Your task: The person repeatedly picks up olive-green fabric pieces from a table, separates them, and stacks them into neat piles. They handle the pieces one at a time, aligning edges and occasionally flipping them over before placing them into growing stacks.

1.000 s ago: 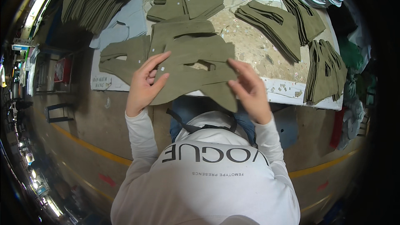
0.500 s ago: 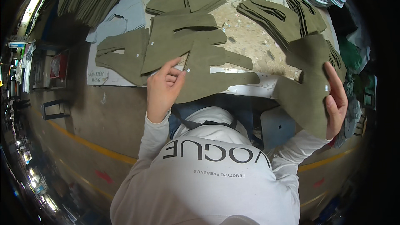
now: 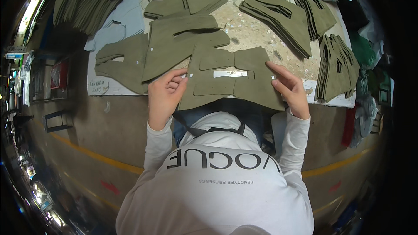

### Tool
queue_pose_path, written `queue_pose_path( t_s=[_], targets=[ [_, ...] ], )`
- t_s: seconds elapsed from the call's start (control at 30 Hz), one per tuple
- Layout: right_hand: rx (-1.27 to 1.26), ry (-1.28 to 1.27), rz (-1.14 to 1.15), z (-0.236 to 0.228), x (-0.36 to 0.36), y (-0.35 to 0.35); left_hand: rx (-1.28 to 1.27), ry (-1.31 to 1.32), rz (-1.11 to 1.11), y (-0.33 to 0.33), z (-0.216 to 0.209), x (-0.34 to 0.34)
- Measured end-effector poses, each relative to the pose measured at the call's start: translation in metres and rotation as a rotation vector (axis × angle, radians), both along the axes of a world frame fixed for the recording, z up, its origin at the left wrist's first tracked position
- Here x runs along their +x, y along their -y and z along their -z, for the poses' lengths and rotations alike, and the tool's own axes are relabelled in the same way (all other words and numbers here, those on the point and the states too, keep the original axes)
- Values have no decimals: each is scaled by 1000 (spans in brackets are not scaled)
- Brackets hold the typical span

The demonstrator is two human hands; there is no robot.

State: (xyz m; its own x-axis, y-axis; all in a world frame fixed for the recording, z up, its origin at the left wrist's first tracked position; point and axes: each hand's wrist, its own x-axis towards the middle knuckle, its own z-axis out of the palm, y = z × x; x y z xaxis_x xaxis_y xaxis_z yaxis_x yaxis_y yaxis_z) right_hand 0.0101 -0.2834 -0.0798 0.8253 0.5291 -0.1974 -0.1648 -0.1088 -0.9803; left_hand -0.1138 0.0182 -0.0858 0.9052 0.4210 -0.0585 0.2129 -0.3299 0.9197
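Note:
Two flat cut pieces of olive fabric lie end to end in front of me, their tabs meeting around a small gap. My left hand [image 3: 167,91], fingers curled, pinches the outer edge of the left olive fabric piece [image 3: 209,80] beside a small white sticker [image 3: 190,75]. On the other side, my right hand [image 3: 291,88] has thumb and fingers at the outer edge of the right olive fabric piece [image 3: 257,85]. Another small white sticker [image 3: 273,77] shows by that thumb. The lower edges of both pieces reach the table's near edge.
More olive pieces [image 3: 174,39] lie just beyond my left hand. Olive stacks stand at the far right [image 3: 278,17], near right [image 3: 337,67] and far left [image 3: 89,0]. Light grey pieces [image 3: 115,28] lie at left. Small scraps dot the patterned tabletop [image 3: 250,30]. A stool [image 3: 56,121] stands left.
My right hand has brought its olive piece leftward from over the right-hand stack and laid it against the left piece. My left hand has stayed nearly in place.

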Motion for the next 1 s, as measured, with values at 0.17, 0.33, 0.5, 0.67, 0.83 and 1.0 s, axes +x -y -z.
queue_pose_path(
  t_s=[0.17,0.33,0.5,0.67,0.83,1.0],
  targets=[
    [-21,132,45,15,-10,3,-99,124,138,-3,-1,5],
    [-62,114,121,-15,-10,7,-243,99,204,17,2,11],
    [-273,577,275,-102,-7,54,-203,58,188,55,5,-5],
    [-533,914,284,-132,-21,38,-312,104,138,51,2,-3],
    [-533,910,48,-62,-25,-51,-225,105,212,53,-9,-4],
    [-483,786,-109,-26,-54,-103,-212,129,162,60,-14,-2]
  ],
)
